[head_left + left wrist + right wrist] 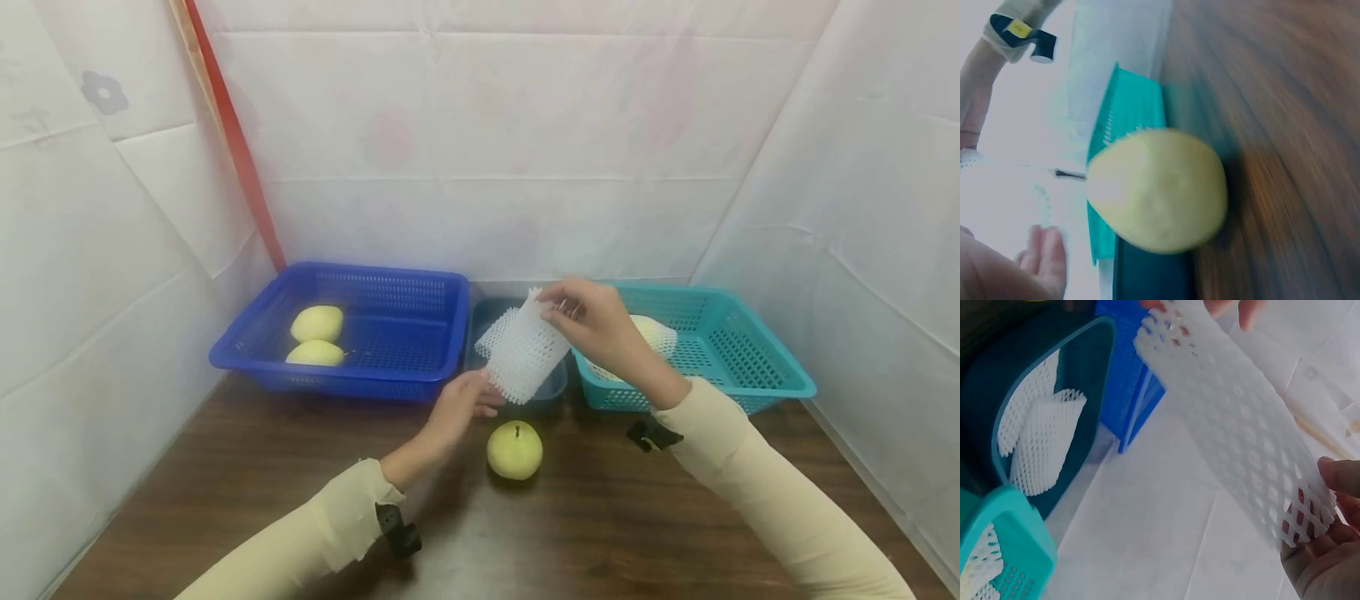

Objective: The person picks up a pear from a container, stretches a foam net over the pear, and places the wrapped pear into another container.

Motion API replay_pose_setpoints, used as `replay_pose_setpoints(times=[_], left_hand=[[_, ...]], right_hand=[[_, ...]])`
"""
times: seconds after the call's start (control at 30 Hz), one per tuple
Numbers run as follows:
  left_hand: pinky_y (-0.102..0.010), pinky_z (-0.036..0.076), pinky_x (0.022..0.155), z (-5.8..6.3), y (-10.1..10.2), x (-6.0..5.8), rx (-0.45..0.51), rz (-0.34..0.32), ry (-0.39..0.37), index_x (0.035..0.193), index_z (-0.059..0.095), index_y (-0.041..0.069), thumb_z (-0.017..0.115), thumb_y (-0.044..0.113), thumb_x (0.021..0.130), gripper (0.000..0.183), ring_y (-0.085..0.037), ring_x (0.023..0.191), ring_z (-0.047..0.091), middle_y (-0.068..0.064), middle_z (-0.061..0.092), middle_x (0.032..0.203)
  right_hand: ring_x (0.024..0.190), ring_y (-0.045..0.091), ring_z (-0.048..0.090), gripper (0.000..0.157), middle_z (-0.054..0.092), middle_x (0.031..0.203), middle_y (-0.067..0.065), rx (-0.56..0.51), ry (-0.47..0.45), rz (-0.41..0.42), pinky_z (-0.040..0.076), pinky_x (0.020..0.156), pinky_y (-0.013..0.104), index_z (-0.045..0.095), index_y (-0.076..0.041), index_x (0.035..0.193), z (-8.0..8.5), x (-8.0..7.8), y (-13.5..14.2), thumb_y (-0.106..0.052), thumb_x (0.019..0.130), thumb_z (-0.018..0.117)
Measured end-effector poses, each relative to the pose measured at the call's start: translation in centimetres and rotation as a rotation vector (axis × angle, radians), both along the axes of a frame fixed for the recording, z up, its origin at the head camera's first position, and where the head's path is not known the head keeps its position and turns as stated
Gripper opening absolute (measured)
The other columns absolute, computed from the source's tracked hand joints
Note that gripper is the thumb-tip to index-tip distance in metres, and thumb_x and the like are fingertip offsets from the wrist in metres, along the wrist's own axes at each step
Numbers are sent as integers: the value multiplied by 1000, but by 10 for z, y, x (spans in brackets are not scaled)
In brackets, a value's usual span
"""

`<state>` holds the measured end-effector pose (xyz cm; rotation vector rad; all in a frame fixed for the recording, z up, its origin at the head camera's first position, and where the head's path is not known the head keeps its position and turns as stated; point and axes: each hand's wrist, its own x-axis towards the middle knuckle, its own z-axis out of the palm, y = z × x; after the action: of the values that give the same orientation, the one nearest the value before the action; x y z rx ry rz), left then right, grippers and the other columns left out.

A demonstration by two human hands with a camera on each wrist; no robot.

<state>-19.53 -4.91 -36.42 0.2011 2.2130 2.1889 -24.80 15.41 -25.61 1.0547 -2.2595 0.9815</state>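
Note:
A white foam net sleeve [527,350] is stretched at a slant between both hands, above the table. My right hand [592,321] pinches its upper end, and in the right wrist view the thumb and fingers [1335,550] show around the mesh edge. The lower end lies between the thumb and fingers of my left hand [459,404]. Just below the hands a yellow-green pear [514,451] stands on the table, stem up. In the left wrist view this pear [1160,190] looms large and blurred, hiding part of the baskets behind.
A blue basket [375,379] at the left holds two pears [317,323]. Behind the sleeve sits a small dark teal bin [557,387] with more foam sleeves [1047,440] in it. The turquoise basket [772,387] at the right contains net-covered pears [654,335].

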Motion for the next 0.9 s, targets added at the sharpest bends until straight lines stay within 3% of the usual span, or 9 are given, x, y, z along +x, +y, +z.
replay_pose_setpoints(times=[0.07,0.17,0.3,0.43,0.53,0.7,0.8,0.9], left_hand=[[-36,53,79,3,3,0,154,51,-14,109,55,-15,44,22,101,39,-26,86,64,-21,64,97],[-32,51,85,7,5,0,375,76,-30,116,52,-17,45,19,100,39,-16,90,62,-16,64,104],[-34,47,92,9,7,-1,602,65,-65,130,44,-14,44,17,101,42,-19,107,58,-15,58,119],[-35,49,90,9,9,-2,686,57,-85,135,42,-9,42,17,102,42,-20,107,58,-13,58,120],[-36,50,88,9,10,-2,698,55,-95,136,41,-6,41,18,102,41,-19,103,59,-10,59,116],[-35,50,88,10,7,-3,722,31,-146,136,40,-4,41,19,103,41,-18,101,60,-6,60,113],[-35,49,88,13,3,-3,758,-57,-217,139,38,1,40,21,103,41,-18,104,59,-5,59,115],[-36,48,91,17,-1,-2,782,-227,-267,144,32,4,36,24,104,44,-19,108,57,-6,58,121]], right_hand=[[73,16,59,17,68,94,9,-15,-11,-3,50,62,32,68,-1,101,0,3,0,1,84,69],[72,16,59,17,68,91,8,-43,-56,-13,50,61,33,67,-2,102,0,8,-1,0,85,68],[72,18,59,16,66,89,7,-73,-148,-37,50,59,33,66,-4,104,-2,14,-3,-4,88,67],[73,19,59,17,65,86,6,-81,-229,-51,50,60,32,65,-4,105,-5,17,-5,-6,88,67],[73,17,58,18,64,84,6,-94,-248,-48,50,60,31,65,-4,106,-8,18,-5,-8,88,67],[81,18,61,17,65,91,9,-258,-276,-32,53,67,32,64,-1,106,-14,15,3,-12,93,61],[87,22,62,22,64,96,16,-359,-360,-44,53,75,37,60,2,110,-18,14,10,-15,98,54],[101,29,58,33,61,109,21,-315,-513,-79,49,87,43,56,3,119,-24,14,13,-22,101,46]])
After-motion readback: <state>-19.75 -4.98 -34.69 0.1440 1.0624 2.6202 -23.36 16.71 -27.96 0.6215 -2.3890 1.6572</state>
